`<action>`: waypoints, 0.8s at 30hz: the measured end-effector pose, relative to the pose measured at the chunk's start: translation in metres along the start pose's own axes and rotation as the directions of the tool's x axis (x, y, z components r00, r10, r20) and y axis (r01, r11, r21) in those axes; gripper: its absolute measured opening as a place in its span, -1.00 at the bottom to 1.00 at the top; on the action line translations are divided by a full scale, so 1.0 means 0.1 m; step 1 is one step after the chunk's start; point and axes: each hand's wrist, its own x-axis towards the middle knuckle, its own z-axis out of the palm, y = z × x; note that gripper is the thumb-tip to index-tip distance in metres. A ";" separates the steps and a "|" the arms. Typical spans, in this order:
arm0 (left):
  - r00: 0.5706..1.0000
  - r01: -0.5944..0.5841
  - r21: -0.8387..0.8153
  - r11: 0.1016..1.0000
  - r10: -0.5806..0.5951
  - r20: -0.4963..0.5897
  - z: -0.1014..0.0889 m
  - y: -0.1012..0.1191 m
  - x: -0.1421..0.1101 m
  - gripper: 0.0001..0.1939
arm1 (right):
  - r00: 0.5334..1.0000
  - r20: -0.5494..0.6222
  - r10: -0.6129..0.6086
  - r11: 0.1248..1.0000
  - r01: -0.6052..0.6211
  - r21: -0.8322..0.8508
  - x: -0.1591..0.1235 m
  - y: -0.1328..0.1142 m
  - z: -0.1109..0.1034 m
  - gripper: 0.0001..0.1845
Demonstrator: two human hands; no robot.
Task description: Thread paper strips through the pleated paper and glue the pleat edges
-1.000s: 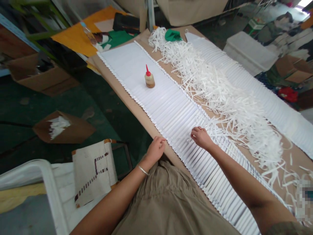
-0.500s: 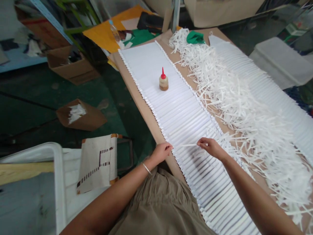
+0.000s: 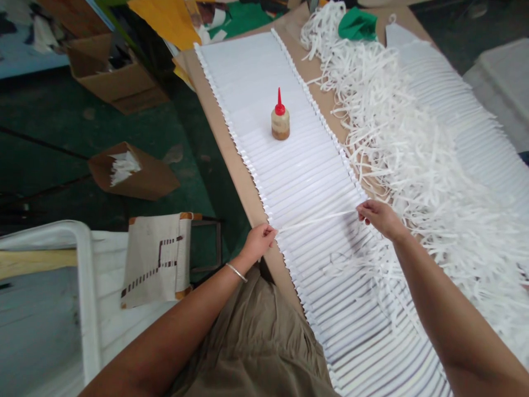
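Note:
A narrow white strip [image 3: 316, 219] is stretched between my two hands, across a long white panel [image 3: 239, 60] ridged with rows of strips. My left hand [image 3: 261, 240] pinches one end at the panel's left edge. The other end is pinched by my right hand [image 3: 379, 217], near the right edge. A glue bottle [image 3: 280, 122] with a red pointed cap stands upright on the panel, farther up. Loose strips [image 3: 384, 264] lie over the panel below my right hand.
A long heap of white strips [image 3: 413, 143] covers the table [image 3: 235, 187] on the right, with green cloth [image 3: 357, 24] at its far end. Another ridged panel [image 3: 438, 71] lies beyond. A woven stool [image 3: 151, 264], a cardboard box [image 3: 142, 173] and a white tub [image 3: 88, 286] stand at left.
My right hand has moved right and away from my left hand, drawing the strip out to a longer span. The view has shifted, with the bottle appearing closer.

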 end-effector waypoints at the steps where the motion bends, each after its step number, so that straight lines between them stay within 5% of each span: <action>1: 1.000 0.009 0.006 1.000 -0.009 -0.015 0.02 0.02 0.02 -0.79 | 1.000 -0.026 0.011 1.000 -0.011 0.013 0.07 -0.01 -0.03 -0.53; 8: 0.995 0.083 0.015 0.996 -0.082 -0.057 0.21 0.14 0.17 -0.79 | 0.997 -0.073 0.019 0.989 -0.008 0.149 0.50 -0.08 -0.15 -0.54; 15: 0.967 0.125 0.213 0.969 -0.071 -0.245 0.29 0.14 0.31 -0.78 | 0.990 -0.140 -0.018 0.987 0.040 0.154 0.82 -0.02 -0.17 -0.63; 24: 0.964 0.160 0.271 0.949 -0.090 -0.251 0.33 0.17 0.35 -0.81 | 0.975 -0.224 -0.011 0.989 0.043 0.140 1.02 -0.02 -0.13 -0.71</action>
